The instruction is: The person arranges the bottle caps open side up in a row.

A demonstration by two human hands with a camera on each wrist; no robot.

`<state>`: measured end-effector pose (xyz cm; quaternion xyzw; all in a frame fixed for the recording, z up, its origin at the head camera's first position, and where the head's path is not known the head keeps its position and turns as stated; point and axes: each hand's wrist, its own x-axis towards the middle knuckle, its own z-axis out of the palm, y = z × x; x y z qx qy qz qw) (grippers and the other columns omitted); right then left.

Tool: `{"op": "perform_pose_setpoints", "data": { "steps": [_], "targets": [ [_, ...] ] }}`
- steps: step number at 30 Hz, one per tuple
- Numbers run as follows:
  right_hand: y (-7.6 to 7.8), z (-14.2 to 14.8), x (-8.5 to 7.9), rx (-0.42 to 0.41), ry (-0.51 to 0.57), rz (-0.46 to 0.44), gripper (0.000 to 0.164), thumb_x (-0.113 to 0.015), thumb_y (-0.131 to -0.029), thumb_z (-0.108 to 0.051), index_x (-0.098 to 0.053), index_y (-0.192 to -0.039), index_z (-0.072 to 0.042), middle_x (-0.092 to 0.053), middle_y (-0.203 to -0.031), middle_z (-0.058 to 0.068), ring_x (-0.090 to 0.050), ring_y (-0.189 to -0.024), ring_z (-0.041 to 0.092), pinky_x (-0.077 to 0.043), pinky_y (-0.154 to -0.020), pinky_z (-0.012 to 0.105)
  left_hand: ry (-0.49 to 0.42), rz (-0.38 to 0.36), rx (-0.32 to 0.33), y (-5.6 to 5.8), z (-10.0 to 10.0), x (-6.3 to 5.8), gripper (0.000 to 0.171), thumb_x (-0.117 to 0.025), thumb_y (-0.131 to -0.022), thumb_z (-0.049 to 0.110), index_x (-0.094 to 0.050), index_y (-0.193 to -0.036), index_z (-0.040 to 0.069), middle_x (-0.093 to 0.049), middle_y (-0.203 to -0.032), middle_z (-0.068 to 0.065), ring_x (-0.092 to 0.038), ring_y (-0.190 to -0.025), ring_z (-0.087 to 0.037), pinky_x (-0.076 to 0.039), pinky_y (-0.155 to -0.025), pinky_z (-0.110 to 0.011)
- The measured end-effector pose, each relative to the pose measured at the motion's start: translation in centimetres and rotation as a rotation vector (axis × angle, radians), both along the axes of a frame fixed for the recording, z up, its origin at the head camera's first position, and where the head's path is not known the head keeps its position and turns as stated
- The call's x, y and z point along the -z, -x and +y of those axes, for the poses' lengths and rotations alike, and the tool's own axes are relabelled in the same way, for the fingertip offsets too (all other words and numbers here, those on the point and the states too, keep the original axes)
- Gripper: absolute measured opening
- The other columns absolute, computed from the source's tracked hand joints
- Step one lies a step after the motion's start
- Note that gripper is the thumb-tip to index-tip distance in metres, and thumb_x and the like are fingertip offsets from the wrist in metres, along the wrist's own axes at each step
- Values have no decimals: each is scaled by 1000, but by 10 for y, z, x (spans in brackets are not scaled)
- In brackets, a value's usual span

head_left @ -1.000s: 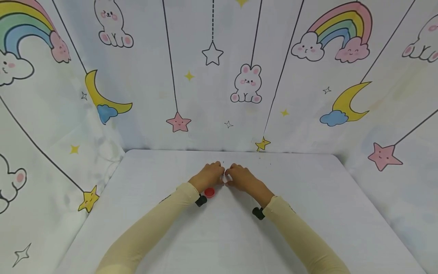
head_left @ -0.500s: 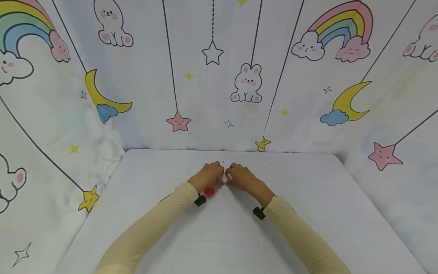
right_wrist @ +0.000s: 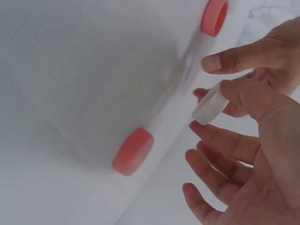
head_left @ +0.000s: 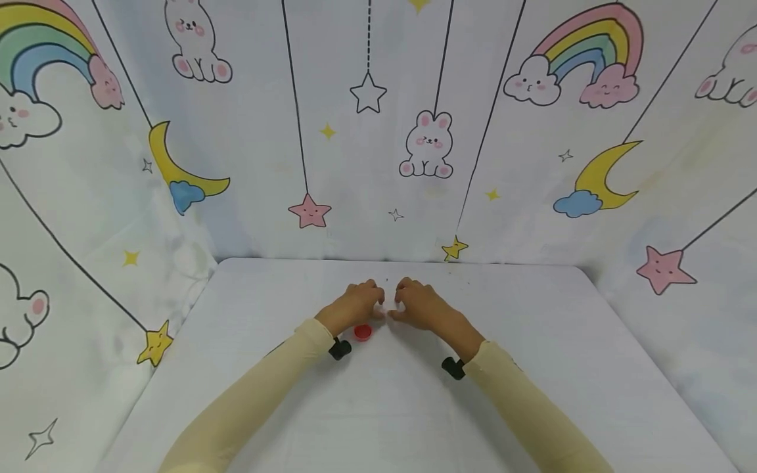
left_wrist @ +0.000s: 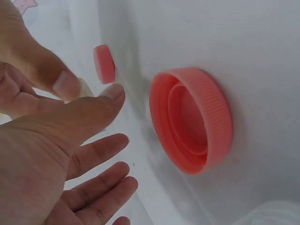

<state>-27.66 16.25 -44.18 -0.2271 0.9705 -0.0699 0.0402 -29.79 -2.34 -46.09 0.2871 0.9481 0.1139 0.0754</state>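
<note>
My right hand (head_left: 422, 305) pinches a small white translucent piece (right_wrist: 210, 105) between thumb and forefinger; its other fingers are loosely bent. Facing it, my left hand (head_left: 355, 304) has its thumb stretched out and its fingers spread and relaxed, close to the white piece. Below the left hand a pinkish-red ribbed bottle cap (left_wrist: 219, 119) lies on the table, its hollow side showing. Another cap (right_wrist: 133, 152) of the same colour lies near the right hand; the head view does not show it.
Both hands are above a white-covered table (head_left: 378, 407), toward its back edge. A pale curved shape (left_wrist: 272, 215) shows at the corner of the left wrist view. Behind stands a patterned cloth backdrop (head_left: 248, 131) with rainbows, moons and rabbits.
My hands have drawn slightly apart, the left going left and the right going right. The red cap by the left hand stays in place and shows more fully.
</note>
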Motion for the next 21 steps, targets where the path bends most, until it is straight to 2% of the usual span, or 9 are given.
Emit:
{"op": "perform_pose_setpoints", "data": {
  "steps": [6,13,18,21],
  "targets": [
    [-7,2,-9,0,39,13,35,-73,-100,-41,-81,-104,-8,-65,-135,11,-64,-121,31,-53,-103,57,-99,-62,-21,-2,-8,4,37,-81,-95,36,-71,-121,12,-63,-131,-9,-63,-120,-26,-44,-110,-53],
    [-18,0,-15,11,140,-12,34,-70,-102,-38,-82,-106,-6,-66,-136,13,-64,-123,32,-53,-102,58,-159,-32,-4,-13,-12,-3,45,-81,-95,38,-68,-127,9,-61,-134,-10,-63,-123,-27,-43,-114,-56],
    [-24,-2,-18,56,208,-62,33,-70,-102,-37,-82,-103,-6,-64,-137,13,-66,-120,33,-57,-99,53,-177,-31,-21,-21,-12,-6,49,-80,-94,45,-67,-126,9,-61,-135,-10,-64,-120,-27,-46,-111,-55],
    [-26,-2,-16,73,234,-93,32,-68,-103,-37,-82,-99,-8,-64,-137,12,-64,-123,33,-54,-101,56,-199,-10,-9,-25,-11,-6,50,-79,-94,49,-69,-121,8,-61,-134,-11,-64,-118,-28,-46,-109,-55]
  ]
}}
